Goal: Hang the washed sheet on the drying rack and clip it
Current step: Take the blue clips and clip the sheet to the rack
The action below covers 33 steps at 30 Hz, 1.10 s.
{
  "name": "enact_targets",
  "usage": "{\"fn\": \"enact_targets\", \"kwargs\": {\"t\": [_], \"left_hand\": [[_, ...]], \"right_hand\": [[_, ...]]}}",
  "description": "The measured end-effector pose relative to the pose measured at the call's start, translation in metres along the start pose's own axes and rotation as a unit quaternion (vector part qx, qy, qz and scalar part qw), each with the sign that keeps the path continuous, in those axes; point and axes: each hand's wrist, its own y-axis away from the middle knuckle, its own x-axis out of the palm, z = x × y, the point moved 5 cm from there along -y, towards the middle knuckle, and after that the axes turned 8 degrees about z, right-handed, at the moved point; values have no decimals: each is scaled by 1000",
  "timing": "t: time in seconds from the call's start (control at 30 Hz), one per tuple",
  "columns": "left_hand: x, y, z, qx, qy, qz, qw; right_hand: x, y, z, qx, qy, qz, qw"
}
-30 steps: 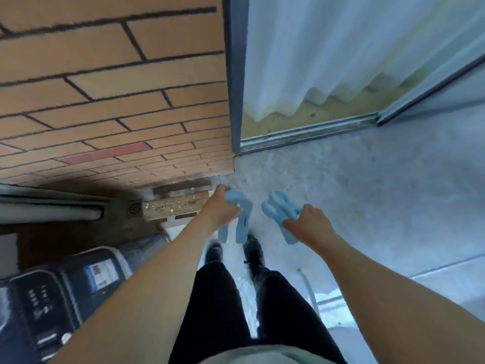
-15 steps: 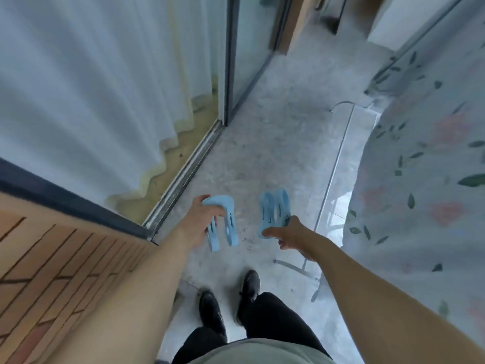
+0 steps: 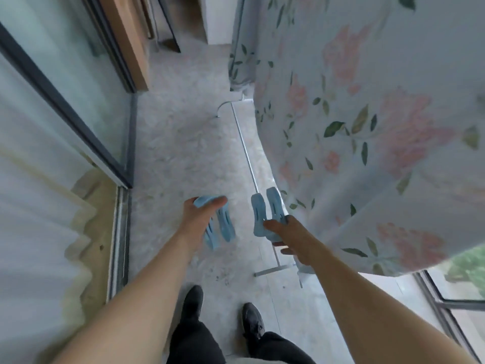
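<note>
The flowery sheet already hangs on the drying rack. My left hand fingers grip one blue clip, my right hand another blue clip. Clipping is left.

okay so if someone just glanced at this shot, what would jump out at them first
Probably the big floral sheet draped over the rack, filling the right side. Next, the two pale blue clips at lower centre: one clip gripped by the left hand, the other clip held by the right hand, beside the sheet's edge.
</note>
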Motion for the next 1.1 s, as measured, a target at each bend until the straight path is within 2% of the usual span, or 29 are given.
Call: {"fn": "enact_targets", "kwargs": {"t": [0.1, 0.2, 0.37, 0.43, 0.57, 0.63, 0.83, 0.97, 1.1], "left_hand": [[19, -30, -14, -10, -63, 64, 996], [50, -50, -39, -14, -167, 178, 970], [83, -76, -78, 56, -286, 293, 911], [91, -77, -85, 55, -310, 295, 902], [110, -67, -92, 33, -330, 295, 896], [122, -57, -101, 66, -342, 307, 886], [152, -11, -131, 184, -317, 369, 854], [158, 2, -149, 194, -292, 363, 863], [159, 5, -168, 171, -302, 334, 876]], "right_hand": [[-9, 5, -2, 12, -77, -37, 996], [-14, 18, 2, 8, -142, -101, 985], [-30, 54, 2, -11, -151, -313, 938], [-27, 71, -1, -23, -177, -355, 918], [-27, 95, -10, -25, -314, -406, 858], [-30, 108, -10, -45, -369, -428, 824], [-32, 136, -17, -99, -361, -530, 761], [-35, 149, -11, -131, -402, -533, 733], [-40, 157, -2, -156, -492, -470, 716]]}}
